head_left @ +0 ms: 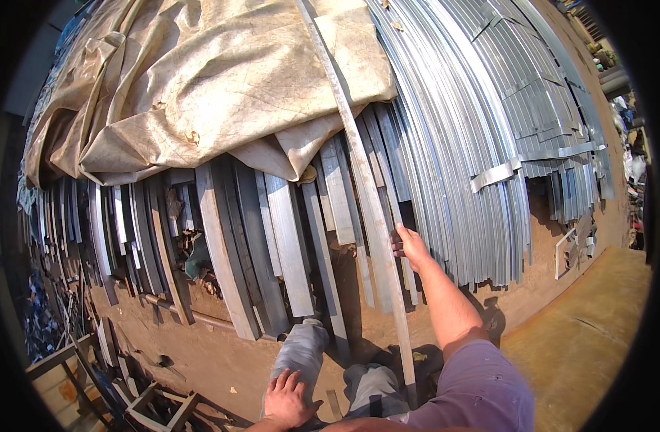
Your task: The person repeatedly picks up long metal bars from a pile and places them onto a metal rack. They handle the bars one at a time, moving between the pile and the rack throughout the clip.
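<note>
Your right hand (413, 250) is at the right edge of the long bar (379, 237), its fingers partly curled; you can't tell whether they grip it. The bar runs just left of those fingers, up over the tarp (258, 86) beyond them and back toward your lap. Metal channels (459, 180) lie right of them. Your left hand (291, 397) rests on your leg (301, 353), fingers loosely spread, holding nothing.
</note>
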A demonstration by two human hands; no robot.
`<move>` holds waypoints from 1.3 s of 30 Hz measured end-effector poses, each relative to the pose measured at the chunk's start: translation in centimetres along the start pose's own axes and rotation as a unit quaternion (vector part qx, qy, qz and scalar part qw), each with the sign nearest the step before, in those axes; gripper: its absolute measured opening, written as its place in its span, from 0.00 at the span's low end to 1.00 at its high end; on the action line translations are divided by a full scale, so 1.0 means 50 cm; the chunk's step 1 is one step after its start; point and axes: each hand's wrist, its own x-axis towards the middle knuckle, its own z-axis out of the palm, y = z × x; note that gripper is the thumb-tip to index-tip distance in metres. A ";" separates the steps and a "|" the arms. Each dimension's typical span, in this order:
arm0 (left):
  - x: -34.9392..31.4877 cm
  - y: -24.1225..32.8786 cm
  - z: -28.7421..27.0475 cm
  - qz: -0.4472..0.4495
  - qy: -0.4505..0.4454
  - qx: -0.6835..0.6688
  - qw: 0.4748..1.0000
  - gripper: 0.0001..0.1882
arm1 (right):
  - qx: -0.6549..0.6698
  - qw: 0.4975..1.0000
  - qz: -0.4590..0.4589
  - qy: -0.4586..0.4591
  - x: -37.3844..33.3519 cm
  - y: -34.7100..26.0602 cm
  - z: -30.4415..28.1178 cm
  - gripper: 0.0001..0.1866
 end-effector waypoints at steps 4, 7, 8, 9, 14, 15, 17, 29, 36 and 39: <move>0.013 0.015 -0.018 -0.014 -0.113 0.005 0.993 0.39 | 0.087 0.974 0.137 -0.156 -0.281 0.102 -0.015 0.32; 0.017 0.026 -0.037 -0.010 -0.158 0.038 0.987 0.40 | 0.008 0.990 0.120 -0.068 -0.383 0.199 -0.011 0.26; 0.014 0.028 -0.039 -0.010 -0.166 0.046 0.985 0.40 | -0.060 0.993 0.098 -0.041 -0.397 0.211 0.004 0.24; 0.015 0.032 -0.051 -0.010 -0.180 0.055 0.982 0.41 | -0.126 0.989 0.075 -0.009 -0.409 0.217 0.010 0.23; 0.012 -0.016 -0.031 0.006 -0.171 0.061 0.983 0.39 | -0.258 0.962 0.024 0.090 -0.506 0.177 0.040 0.32; 0.007 -0.036 -0.017 0.006 -0.173 0.051 0.984 0.39 | -0.285 0.953 0.032 0.093 -0.559 0.138 0.045 0.32; 0.010 -0.036 -0.036 0.048 -0.106 0.031 0.993 0.34 | -0.323 0.940 0.044 0.101 -0.650 0.107 0.038 0.32; 0.045 0.445 -0.629 0.577 0.037 0.298 0.759 0.47 | -0.273 0.956 -0.062 0.091 -1.079 0.028 0.052 0.28; -0.041 0.477 -0.674 0.437 -0.085 0.564 0.695 0.15 | -0.223 0.972 -0.033 0.058 -1.212 0.105 0.080 0.24; -0.082 0.486 -0.638 0.403 -0.084 0.571 0.711 0.17 | -0.220 0.975 -0.016 0.036 -1.269 0.128 0.068 0.22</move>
